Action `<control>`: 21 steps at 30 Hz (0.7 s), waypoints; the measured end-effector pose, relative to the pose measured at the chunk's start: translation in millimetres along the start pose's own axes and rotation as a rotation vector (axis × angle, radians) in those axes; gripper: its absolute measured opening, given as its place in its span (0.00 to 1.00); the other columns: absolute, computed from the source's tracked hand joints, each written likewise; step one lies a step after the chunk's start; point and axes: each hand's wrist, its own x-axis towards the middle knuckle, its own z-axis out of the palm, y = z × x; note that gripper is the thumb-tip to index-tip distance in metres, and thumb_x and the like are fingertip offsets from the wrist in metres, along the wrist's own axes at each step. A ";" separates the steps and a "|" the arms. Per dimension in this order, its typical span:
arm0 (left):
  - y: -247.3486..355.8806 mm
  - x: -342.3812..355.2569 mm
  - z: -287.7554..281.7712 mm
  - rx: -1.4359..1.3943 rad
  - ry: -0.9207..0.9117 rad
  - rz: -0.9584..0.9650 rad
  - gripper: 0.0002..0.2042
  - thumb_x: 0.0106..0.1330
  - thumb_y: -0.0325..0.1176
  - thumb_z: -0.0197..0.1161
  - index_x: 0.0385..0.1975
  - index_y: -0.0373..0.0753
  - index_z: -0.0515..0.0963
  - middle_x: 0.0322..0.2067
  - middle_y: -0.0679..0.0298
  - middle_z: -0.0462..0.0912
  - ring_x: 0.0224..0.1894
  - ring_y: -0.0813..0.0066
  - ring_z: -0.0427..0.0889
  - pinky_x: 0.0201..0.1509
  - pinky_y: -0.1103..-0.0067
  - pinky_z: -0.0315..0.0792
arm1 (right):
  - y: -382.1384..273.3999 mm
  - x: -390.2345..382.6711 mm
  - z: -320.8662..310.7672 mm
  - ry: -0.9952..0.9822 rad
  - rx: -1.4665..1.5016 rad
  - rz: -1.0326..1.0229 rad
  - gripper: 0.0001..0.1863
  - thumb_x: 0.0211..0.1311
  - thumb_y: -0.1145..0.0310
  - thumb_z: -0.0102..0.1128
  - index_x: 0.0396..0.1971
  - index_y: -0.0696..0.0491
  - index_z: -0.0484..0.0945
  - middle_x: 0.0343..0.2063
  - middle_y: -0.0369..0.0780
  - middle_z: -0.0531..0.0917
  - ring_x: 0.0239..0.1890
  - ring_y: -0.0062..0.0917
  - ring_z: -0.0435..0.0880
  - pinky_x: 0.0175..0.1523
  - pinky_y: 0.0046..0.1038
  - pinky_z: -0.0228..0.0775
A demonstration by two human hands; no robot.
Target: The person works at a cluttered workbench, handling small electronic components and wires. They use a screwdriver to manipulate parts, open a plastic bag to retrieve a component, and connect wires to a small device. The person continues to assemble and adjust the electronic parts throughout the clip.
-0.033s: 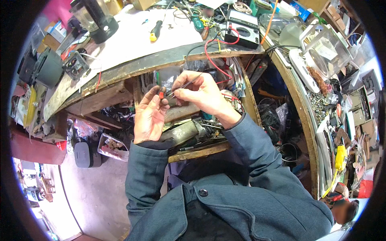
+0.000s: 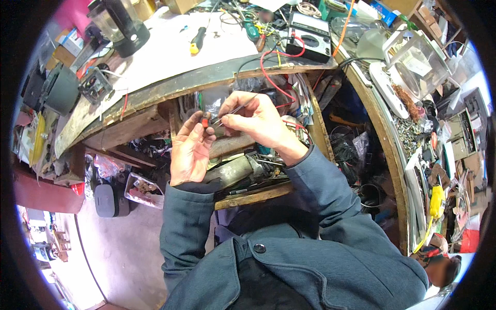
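Over an open wooden drawer (image 2: 253,198) my two hands are close together at chest height. Between thumb and fingertips, my left hand (image 2: 189,155) pinches a small part with a red-orange face (image 2: 205,123); its exact kind is too small to tell. Thin metal tweezers (image 2: 238,109) are in my right hand (image 2: 263,129), gripped by thumb and forefinger, their tips pointing toward the red part. Whether the tips touch it cannot be made out. Beneath the hands the drawer holds a worn metal piece (image 2: 232,173) and many loose tools and scraps.
A white-covered bench (image 2: 170,49) lies beyond, bearing a screwdriver (image 2: 197,41), a blender-like appliance (image 2: 120,31) and an analog meter (image 2: 309,39) with a red lead (image 2: 264,64). The right-hand bench is crowded with small parts and a yellow tool (image 2: 437,201). A bin (image 2: 144,190) stands lower left.
The small red part is turned a little in my left fingers, showing more of its face. My hands otherwise keep nearly the same place.
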 end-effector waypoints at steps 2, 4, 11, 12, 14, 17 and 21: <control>1.3 -2.3 5.2 0.018 0.039 0.014 0.11 0.70 0.26 0.63 0.50 0.35 0.79 0.47 0.56 0.85 0.43 0.67 0.86 0.50 0.74 0.83 | 0.8 1.0 0.2 -0.006 -0.002 -0.003 0.03 0.60 0.78 0.63 0.33 0.58 0.80 0.25 0.33 0.82 0.26 0.13 0.79 0.33 0.18 0.72; -2.3 -0.1 3.0 -0.037 0.025 0.010 0.10 0.69 0.25 0.63 0.48 0.35 0.80 0.46 0.56 0.85 0.44 0.67 0.86 0.51 0.72 0.83 | -1.6 -0.8 -1.9 0.018 -0.024 0.002 0.02 0.60 0.77 0.63 0.33 0.57 0.80 0.25 0.33 0.82 0.26 0.13 0.79 0.33 0.18 0.72; -3.2 -1.2 -0.2 -0.061 -0.022 0.013 0.14 0.67 0.22 0.64 0.52 0.34 0.77 0.47 0.56 0.84 0.48 0.68 0.85 0.56 0.71 0.81 | -2.6 -3.8 4.6 0.066 -0.054 -0.060 0.04 0.62 0.76 0.63 0.36 0.58 0.80 0.28 0.33 0.84 0.30 0.13 0.81 0.37 0.18 0.74; -2.5 -0.5 0.6 -0.061 -0.033 0.002 0.15 0.67 0.22 0.65 0.53 0.33 0.76 0.48 0.56 0.84 0.49 0.68 0.85 0.57 0.71 0.81 | -4.5 -5.4 8.4 0.088 -0.036 -0.067 0.04 0.62 0.76 0.63 0.36 0.58 0.80 0.28 0.34 0.84 0.31 0.13 0.82 0.38 0.18 0.75; -0.6 -1.0 3.7 -0.045 -0.046 -0.004 0.17 0.65 0.20 0.65 0.53 0.30 0.75 0.52 0.55 0.81 0.52 0.68 0.83 0.61 0.72 0.78 | -2.9 -6.8 10.4 0.083 0.015 -0.086 0.06 0.62 0.76 0.63 0.38 0.58 0.80 0.31 0.34 0.85 0.34 0.13 0.83 0.41 0.19 0.76; -3.8 -0.7 -1.0 -0.017 -0.040 0.001 0.15 0.65 0.20 0.65 0.52 0.30 0.75 0.51 0.54 0.82 0.52 0.66 0.83 0.62 0.72 0.78 | -3.5 -7.6 11.1 0.088 -0.056 -0.104 0.06 0.62 0.77 0.63 0.39 0.59 0.80 0.31 0.34 0.85 0.34 0.13 0.83 0.41 0.19 0.76; -0.6 -4.0 -2.4 -0.060 -0.043 -0.059 0.12 0.65 0.20 0.64 0.48 0.34 0.79 0.46 0.54 0.85 0.51 0.63 0.84 0.62 0.68 0.78 | -1.6 -9.0 8.5 0.044 -0.097 -0.092 0.09 0.66 0.77 0.63 0.44 0.61 0.79 0.38 0.37 0.84 0.40 0.18 0.85 0.49 0.23 0.80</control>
